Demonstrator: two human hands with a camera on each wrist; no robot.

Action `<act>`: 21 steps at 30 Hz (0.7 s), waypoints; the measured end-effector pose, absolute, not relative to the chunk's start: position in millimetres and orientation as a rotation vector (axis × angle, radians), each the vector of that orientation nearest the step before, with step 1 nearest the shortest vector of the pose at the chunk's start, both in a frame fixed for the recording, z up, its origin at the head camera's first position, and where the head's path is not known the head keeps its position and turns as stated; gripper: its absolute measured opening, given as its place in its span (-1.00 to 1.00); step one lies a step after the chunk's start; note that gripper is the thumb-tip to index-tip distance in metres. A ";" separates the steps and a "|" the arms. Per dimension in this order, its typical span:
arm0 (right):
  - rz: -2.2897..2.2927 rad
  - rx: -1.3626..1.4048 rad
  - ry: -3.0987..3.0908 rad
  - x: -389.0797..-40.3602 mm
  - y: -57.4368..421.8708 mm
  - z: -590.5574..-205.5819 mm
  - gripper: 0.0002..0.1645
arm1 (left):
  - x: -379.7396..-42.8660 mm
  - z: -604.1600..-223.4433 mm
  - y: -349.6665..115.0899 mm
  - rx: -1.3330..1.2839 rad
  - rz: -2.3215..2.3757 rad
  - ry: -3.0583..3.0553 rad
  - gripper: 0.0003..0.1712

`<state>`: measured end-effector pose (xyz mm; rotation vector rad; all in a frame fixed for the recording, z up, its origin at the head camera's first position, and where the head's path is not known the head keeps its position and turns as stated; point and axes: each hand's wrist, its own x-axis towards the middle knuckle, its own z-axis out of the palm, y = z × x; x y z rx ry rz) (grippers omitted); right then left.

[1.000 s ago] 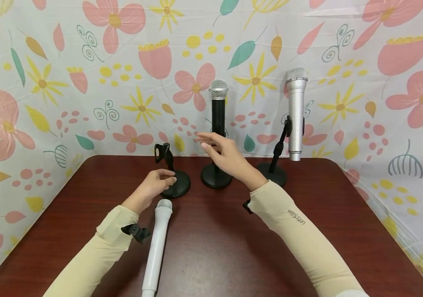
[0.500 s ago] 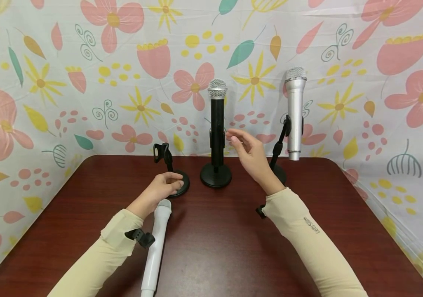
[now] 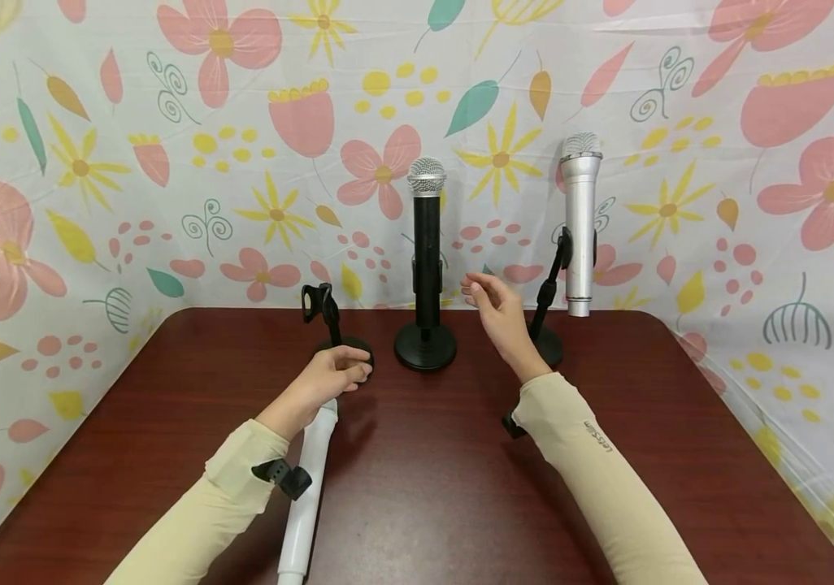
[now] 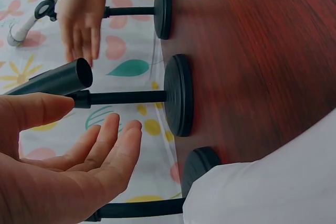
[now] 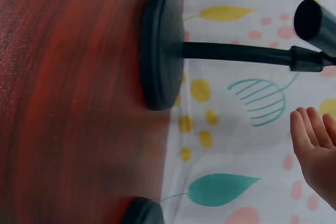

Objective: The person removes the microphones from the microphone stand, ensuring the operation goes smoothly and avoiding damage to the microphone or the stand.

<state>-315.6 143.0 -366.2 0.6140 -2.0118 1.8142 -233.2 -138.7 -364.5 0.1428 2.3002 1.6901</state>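
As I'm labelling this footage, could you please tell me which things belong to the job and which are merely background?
Likely part of the job:
white microphone
empty stand
black microphone
middle stand
silver microphone
right stand

Likely background:
table
floral cloth
wrist devices

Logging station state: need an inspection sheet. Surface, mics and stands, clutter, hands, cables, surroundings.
Surface: table, dark reddish, wood-look.
Job's things: black mic in middle stand; silver mic in right stand; white mic lying on table; left stand holds no mic.
Clutter: nothing seen.
Hands: left hand near left stand; right hand between black mic and silver mic in head view; both hold nothing.
Cables: nothing seen.
Surroundings: floral cloth behind table and along its sides.
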 end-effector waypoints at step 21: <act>1.798 0.586 -2.548 -351.5 128.4 -401.7 -0.50 | -225.5 -373.0 -140.2 0.268 1.703 2.302 -0.62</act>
